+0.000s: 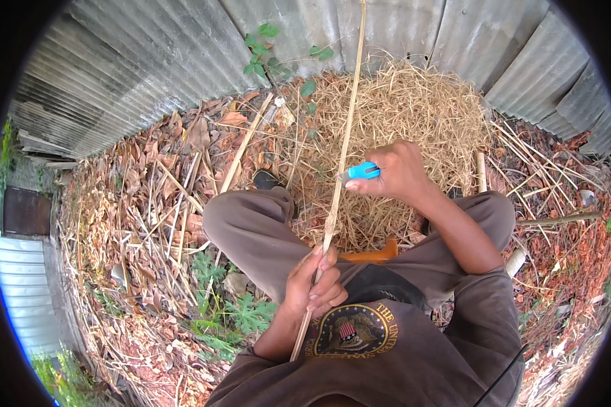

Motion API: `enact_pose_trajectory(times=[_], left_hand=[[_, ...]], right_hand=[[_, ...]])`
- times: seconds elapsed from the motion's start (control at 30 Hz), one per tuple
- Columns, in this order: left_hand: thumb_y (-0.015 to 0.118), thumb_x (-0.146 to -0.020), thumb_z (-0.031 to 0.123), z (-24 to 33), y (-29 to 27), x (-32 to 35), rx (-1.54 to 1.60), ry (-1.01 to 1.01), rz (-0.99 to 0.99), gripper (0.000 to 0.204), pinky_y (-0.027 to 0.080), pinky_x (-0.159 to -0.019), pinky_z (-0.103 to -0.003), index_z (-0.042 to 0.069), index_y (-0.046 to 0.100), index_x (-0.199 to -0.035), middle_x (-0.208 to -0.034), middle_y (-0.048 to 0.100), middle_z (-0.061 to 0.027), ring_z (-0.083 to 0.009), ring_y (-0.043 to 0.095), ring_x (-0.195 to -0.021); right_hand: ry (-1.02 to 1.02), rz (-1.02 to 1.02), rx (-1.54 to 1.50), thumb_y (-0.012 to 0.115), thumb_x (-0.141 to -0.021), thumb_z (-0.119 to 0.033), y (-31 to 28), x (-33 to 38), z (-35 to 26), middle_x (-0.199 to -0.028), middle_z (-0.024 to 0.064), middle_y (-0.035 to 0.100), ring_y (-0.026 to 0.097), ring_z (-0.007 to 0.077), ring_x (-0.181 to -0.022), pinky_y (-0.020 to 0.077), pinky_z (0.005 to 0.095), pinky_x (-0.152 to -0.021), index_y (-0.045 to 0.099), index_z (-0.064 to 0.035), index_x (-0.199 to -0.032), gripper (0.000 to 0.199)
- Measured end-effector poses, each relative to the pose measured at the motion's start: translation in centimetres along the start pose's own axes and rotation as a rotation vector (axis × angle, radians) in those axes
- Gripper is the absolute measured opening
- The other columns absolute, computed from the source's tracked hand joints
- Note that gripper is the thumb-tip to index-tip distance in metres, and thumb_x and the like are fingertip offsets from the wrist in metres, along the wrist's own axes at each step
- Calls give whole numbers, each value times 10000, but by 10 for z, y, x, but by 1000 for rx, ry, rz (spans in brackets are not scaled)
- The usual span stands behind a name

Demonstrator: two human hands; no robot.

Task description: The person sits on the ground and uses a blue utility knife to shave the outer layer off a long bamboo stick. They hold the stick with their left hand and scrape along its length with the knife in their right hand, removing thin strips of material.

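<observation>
the left hand (313, 283) is closing around a long thin stick (341, 159), fingers clamped on its lower part near 6 o'clock. the right hand (399, 171) is gripping a blue-handled knife (361, 171) at 1 o'clock, with the blade meeting the stick; the blade itself is hard to make out. the stick is running up toward 12 o'clock, its top cut off by the frame, and its lower end is lying over the shirt (387, 346). an orange stool (373, 256) is showing between the knees, mostly hidden. straw (414, 108) is lying beyond.
</observation>
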State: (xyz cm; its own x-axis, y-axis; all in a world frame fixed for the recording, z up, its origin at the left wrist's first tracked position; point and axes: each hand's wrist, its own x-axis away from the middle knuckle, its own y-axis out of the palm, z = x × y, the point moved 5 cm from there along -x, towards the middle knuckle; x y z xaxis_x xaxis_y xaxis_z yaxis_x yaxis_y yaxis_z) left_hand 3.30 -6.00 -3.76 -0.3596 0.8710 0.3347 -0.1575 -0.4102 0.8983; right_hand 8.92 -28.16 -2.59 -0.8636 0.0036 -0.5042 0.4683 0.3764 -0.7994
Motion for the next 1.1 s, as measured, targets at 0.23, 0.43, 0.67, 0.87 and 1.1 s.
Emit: enact_pose_trajectory(times=[0.23, 0.43, 0.67, 0.87, 1.1], left_hand=[[245, -1041, 369, -9, -3, 10, -83, -29, 30, 340, 243, -380, -231, 130, 381, -841, -439, 303, 49, -69, 249, -278], [265, -1036, 393, -15, -1, 17, -175, -95, 27, 354, 258, -404, -240, 124, 391, -842, -448, 302, 32, -81, 247, -290], [261, -1035, 399, -27, -6, 43, -261, -155, -11, 366, 265, -413, -240, 109, 394, -855, -469, 335, 15, -82, 270, -315], [280, -1042, 339, -37, -9, 78, -349, -173, -61, 341, 278, -402, -225, 75, 402, -862, -489, 356, 8, -81, 304, -346], [270, -1046, 310, -30, -27, 103, -716, -150, 6, 368, 303, -406, -225, 63, 421, -820, -547, 391, 9, -83, 327, -410]], right_hand=[[219, -79, 6, 489, -754, -789, -8, 0, 28, -414, 59, 493, 555, 235, -399, 425, 374, -394, 646, -100, -576, 729], [246, 3, 97, 453, -739, -823, -24, -8, 58, -413, 46, 494, 547, 233, -397, 419, 381, -398, 633, -120, -555, 749], [536, 54, 238, 416, -744, -836, -53, -19, 124, -485, 72, 554, 611, 242, -531, 460, 424, -511, 670, -92, -636, 794], [715, 221, 192, 403, -765, -819, -89, -9, 195, -520, 89, 577, 621, 283, -586, 458, 442, -556, 715, -88, -728, 796], [906, 160, 377, 363, -776, -823, -110, 1, 263, -769, 193, 668, 663, 350, -796, 489, 473, -702, 722, -51, -835, 854]])
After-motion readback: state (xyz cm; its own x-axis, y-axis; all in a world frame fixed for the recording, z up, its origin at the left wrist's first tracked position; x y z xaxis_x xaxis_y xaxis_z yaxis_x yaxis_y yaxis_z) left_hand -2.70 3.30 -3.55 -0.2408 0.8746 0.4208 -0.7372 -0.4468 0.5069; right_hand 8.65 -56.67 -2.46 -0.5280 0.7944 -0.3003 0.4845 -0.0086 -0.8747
